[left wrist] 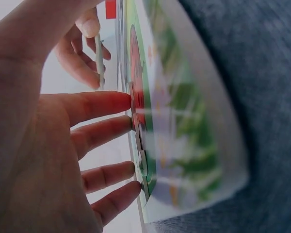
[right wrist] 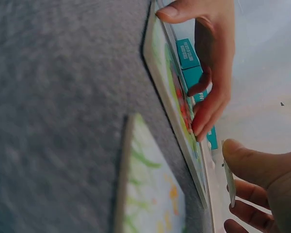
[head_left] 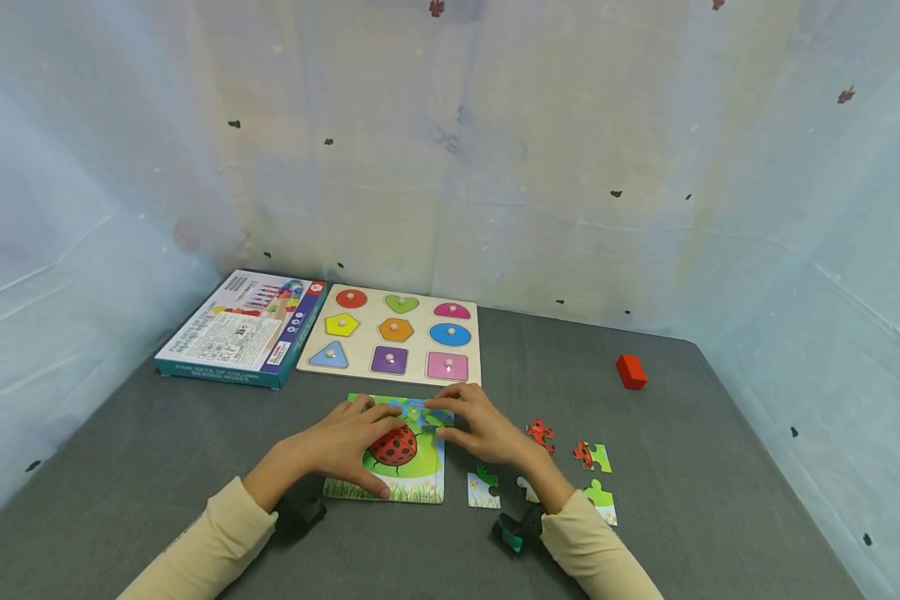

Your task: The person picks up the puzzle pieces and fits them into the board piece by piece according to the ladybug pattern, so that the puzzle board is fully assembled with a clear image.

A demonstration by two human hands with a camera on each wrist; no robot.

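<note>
A ladybug jigsaw board [head_left: 420,492] lies on the table in front of me, printed with grass along its near edge. My left hand [head_left: 347,444] is spread over its left part, and in the left wrist view the fingertips [left wrist: 126,103] touch puzzle pieces in the board. Over the board's upper right, my right hand [head_left: 486,425] pinches a thin puzzle piece [right wrist: 229,182] between thumb and fingers. That piece is held on edge, so its picture cannot be seen. Right of the board lie several loose puzzle pieces, among them a white-and-green one [head_left: 483,492] and a red one [head_left: 541,435].
Behind the board is a wooden shape puzzle [head_left: 420,333] with knobbed pieces. A boxed game [head_left: 232,333] lies at the back left. Toward the back right sits a red block [head_left: 631,372]. A pale curtain [head_left: 525,167] hangs behind the grey table [head_left: 720,500].
</note>
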